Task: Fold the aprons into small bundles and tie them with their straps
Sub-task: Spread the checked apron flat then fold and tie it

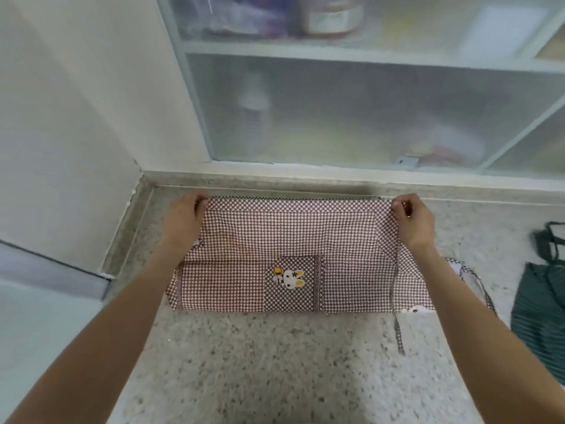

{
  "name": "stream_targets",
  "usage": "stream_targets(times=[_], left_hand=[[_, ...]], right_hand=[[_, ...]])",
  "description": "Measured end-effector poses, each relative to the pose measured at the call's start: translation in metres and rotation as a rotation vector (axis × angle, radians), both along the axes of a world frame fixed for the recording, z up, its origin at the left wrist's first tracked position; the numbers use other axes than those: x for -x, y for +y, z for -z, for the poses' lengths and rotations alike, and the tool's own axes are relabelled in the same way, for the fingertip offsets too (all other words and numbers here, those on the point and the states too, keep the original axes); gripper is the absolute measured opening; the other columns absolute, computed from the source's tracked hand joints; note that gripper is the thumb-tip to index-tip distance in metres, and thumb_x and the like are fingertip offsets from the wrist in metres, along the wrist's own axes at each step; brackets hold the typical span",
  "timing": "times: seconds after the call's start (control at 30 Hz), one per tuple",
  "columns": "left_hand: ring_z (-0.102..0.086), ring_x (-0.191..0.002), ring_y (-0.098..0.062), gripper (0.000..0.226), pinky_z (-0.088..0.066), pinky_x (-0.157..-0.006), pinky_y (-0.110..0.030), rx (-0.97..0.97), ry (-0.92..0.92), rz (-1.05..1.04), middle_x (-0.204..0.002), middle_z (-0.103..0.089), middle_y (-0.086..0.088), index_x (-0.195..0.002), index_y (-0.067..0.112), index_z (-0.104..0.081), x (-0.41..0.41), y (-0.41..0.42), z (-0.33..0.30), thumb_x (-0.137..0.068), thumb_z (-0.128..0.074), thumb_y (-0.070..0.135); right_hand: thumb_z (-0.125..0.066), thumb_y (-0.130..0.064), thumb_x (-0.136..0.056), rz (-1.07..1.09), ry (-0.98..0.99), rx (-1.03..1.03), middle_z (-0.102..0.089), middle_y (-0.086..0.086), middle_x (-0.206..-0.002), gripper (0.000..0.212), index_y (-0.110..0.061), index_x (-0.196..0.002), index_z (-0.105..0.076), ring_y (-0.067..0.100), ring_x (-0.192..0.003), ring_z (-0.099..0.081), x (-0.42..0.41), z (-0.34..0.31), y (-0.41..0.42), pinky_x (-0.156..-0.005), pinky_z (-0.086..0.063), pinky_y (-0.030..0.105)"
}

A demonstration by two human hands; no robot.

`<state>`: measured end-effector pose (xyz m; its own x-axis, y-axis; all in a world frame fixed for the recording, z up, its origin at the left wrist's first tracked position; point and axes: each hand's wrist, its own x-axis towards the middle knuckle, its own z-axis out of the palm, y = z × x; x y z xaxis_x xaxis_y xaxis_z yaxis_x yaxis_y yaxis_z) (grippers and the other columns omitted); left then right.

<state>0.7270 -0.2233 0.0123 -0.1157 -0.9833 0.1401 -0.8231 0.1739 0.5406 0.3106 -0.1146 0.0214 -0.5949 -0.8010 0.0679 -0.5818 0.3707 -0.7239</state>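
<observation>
A brown-and-white checked apron (284, 234) lies spread flat on the speckled stone counter (275, 362), with a rabbit patch (291, 278) on its front pocket. My left hand (183, 218) pinches the apron's far left corner. My right hand (414, 218) pinches the far right corner. Both corners sit close to the counter's back edge. A thin checked strap (398, 332) trails off the apron's right side toward me. A second rabbit print (415, 309) peeks out at the lower right edge.
A dark green striped apron (541, 307) with its straps lies at the counter's right edge. Behind the counter stands a cabinet with frosted sliding panels (351, 111); a bottle and jars show dimly through them. A white wall (76, 117) closes the left side.
</observation>
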Motion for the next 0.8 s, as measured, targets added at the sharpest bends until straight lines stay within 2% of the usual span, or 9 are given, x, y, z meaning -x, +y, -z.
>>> stream_targets(times=[0.07,0.17,0.4,0.57,0.8], left_hand=[[-0.06,-0.096,-0.035,0.023,-0.048,-0.085,-0.044,-0.011,-0.02,0.008,-0.105,-0.065,-0.016,-0.109,0.008,-0.06,0.003,-0.026,0.009,-0.096,-0.047,0.021],[-0.059,-0.095,-0.033,0.02,-0.045,-0.084,-0.041,-0.034,-0.069,0.033,-0.103,-0.066,-0.014,-0.105,0.009,-0.062,0.01,-0.056,0.029,-0.095,-0.049,0.02],[-0.063,-0.089,-0.033,0.022,-0.047,-0.078,-0.038,-0.251,-0.252,0.097,-0.1,-0.069,-0.013,-0.107,0.015,-0.063,0.017,-0.101,0.085,-0.095,-0.048,0.025],[-0.062,-0.087,-0.033,0.017,-0.048,-0.077,-0.039,-0.168,-0.329,0.17,-0.097,-0.068,-0.014,-0.097,0.008,-0.067,0.023,-0.111,0.106,-0.09,-0.056,0.02],[-0.063,-0.08,-0.035,0.019,-0.051,-0.069,-0.041,-0.095,-0.344,0.137,-0.093,-0.067,-0.013,-0.098,0.011,-0.067,0.022,-0.121,0.119,-0.092,-0.055,0.023]], right_hand=[[-0.052,-0.016,-0.094,0.044,0.016,-0.005,-0.068,0.013,-0.101,0.017,-0.006,-0.102,-0.063,0.029,-0.094,-0.061,0.004,0.006,-0.028,-0.082,-0.043,0.031],[-0.053,-0.017,-0.093,0.081,0.073,-0.076,-0.068,0.014,-0.102,0.018,-0.007,-0.103,-0.064,0.031,-0.096,-0.061,0.007,0.024,-0.064,-0.078,-0.039,0.025],[-0.052,-0.022,-0.094,0.076,0.19,-0.442,-0.066,0.02,-0.103,0.022,-0.011,-0.11,-0.061,0.036,-0.098,-0.06,0.011,0.08,-0.111,-0.082,-0.046,0.039],[-0.053,-0.026,-0.093,0.019,0.317,-0.575,-0.067,0.016,-0.104,0.024,-0.013,-0.112,-0.061,0.034,-0.098,-0.061,0.018,0.105,-0.121,-0.085,-0.049,0.043],[-0.054,-0.028,-0.092,-0.018,0.466,-0.577,-0.064,0.014,-0.109,0.025,-0.01,-0.109,-0.059,0.035,-0.098,-0.06,0.022,0.118,-0.126,-0.088,-0.046,0.045]])
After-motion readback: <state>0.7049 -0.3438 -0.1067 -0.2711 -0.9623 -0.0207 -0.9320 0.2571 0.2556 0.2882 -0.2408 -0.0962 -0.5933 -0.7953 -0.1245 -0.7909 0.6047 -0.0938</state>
